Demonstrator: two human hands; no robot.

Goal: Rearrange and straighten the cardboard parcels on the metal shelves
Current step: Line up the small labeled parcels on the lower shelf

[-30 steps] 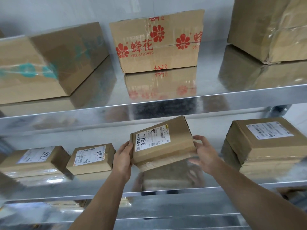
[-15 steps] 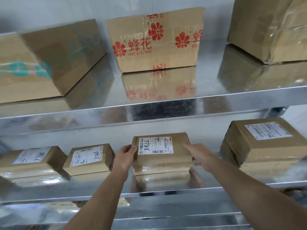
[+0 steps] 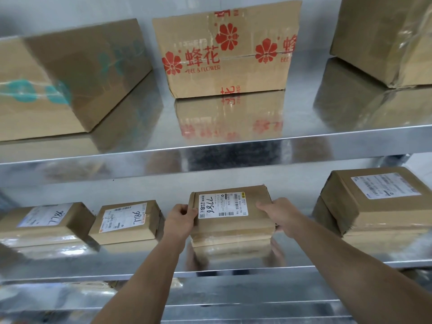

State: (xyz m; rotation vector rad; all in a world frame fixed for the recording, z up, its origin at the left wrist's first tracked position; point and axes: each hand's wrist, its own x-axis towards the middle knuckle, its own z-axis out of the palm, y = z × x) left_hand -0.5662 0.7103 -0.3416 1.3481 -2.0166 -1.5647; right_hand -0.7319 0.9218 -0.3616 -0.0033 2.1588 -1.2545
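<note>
Moved: your parcel [image 3: 233,226] now sits flat on the shelf [image 3: 315,253].
Grip: your left hand [image 3: 181,217] and right hand [image 3: 279,215] clasp its sides.

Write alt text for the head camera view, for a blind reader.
The left hand and right hand grip a small brown cardboard parcel with a white label on the lower shiny metal shelf. Similar parcels flank it; larger cardboard boxes stand above.

Middle parcel [image 3: 233,228] lies on the lower shelf [image 3: 152,260], below 3 boxes [image 3: 222,73].
</note>
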